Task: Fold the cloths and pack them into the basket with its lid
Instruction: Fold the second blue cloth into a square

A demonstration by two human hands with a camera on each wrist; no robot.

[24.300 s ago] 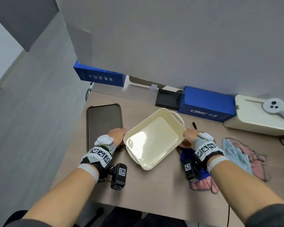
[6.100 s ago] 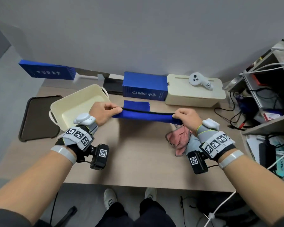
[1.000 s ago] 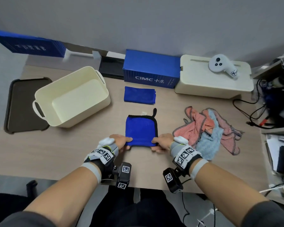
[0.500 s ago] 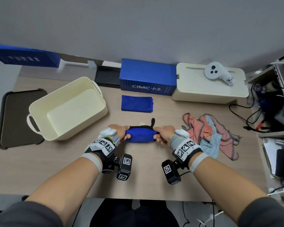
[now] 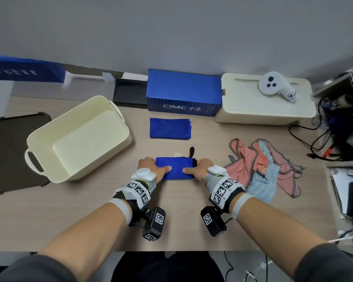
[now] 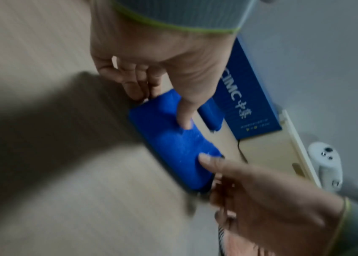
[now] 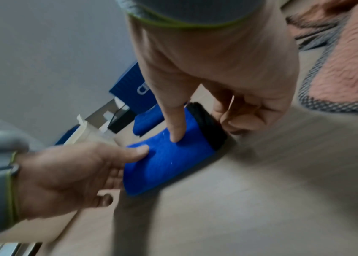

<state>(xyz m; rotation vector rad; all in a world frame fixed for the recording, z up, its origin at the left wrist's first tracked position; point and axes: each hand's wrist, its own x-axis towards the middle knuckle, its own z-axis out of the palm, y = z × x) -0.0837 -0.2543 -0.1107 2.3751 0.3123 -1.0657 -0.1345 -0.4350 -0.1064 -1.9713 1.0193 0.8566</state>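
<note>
A blue cloth (image 5: 175, 167) with a black hem lies folded into a narrow strip on the wooden table (image 5: 90, 210), straight ahead of me. My left hand (image 5: 151, 169) holds its left end, thumb (image 6: 184, 121) on top and fingers curled at the edge. My right hand (image 5: 199, 169) holds the right end the same way, thumb (image 7: 175, 128) on top. A second folded blue cloth (image 5: 169, 128) lies behind it. The cream basket (image 5: 118, 119) stands empty at the left, beside its dark brown lid (image 5: 14, 151). A loose heap of pink and pale blue cloths (image 5: 261, 167) lies to the right.
Along the wall stand a blue CIMC box (image 5: 183, 98), a cream box (image 5: 253, 110) with a white controller (image 5: 275, 86) on it, and another blue box (image 5: 25, 71) at far left. Cables and a cluttered shelf (image 5: 344, 129) crowd the right edge.
The square blue cloth was folded in half into a narrow strip. It is now laid flat on the table, with both thumbs on top.
</note>
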